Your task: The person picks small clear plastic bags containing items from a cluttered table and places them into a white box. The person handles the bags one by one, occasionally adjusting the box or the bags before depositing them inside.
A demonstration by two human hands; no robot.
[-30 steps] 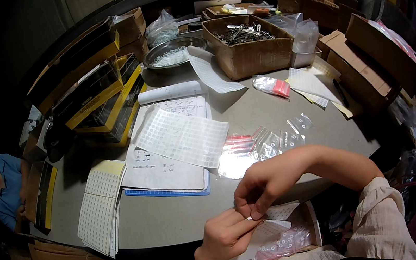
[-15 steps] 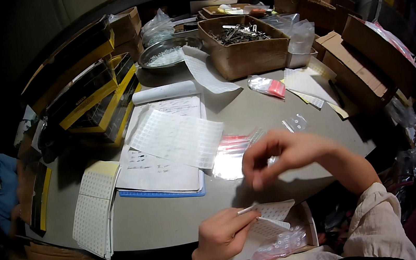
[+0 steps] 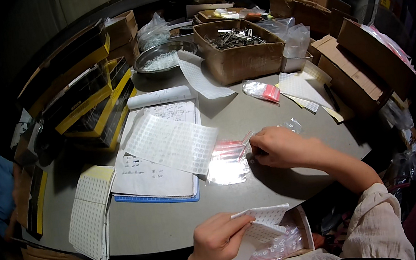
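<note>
The right hand (image 3: 279, 147) has travelled up and away from the left one since a second ago: then the two were together at the lower centre of the frame, fingers meeting over the sticker sheet; half a second ago the right was already lifting off toward the middle. Now it rests on the grey table (image 3: 178, 223) right of centre, fingers curled down and pinched at the edge of the small clear bags (image 3: 227, 155) with red strips — whether a sticker sits under the fingertips cannot be told.

The left hand (image 3: 217, 239) has stayed at the bottom centre, closed loosely on the sticker sheet (image 3: 262, 223), thumb over its edge, holding it above a small box of bags (image 3: 281, 246) at the table's near rim.

The shift reads as one sticker carried from sheet to bag — the sheet kept ready for another.

Elsewhere a larger sheet of white dots (image 3: 170, 143) lies across a notepad (image 3: 155, 171) left of centre, and a cardboard box of metal parts (image 3: 240, 54) stands at upper centre.
</note>
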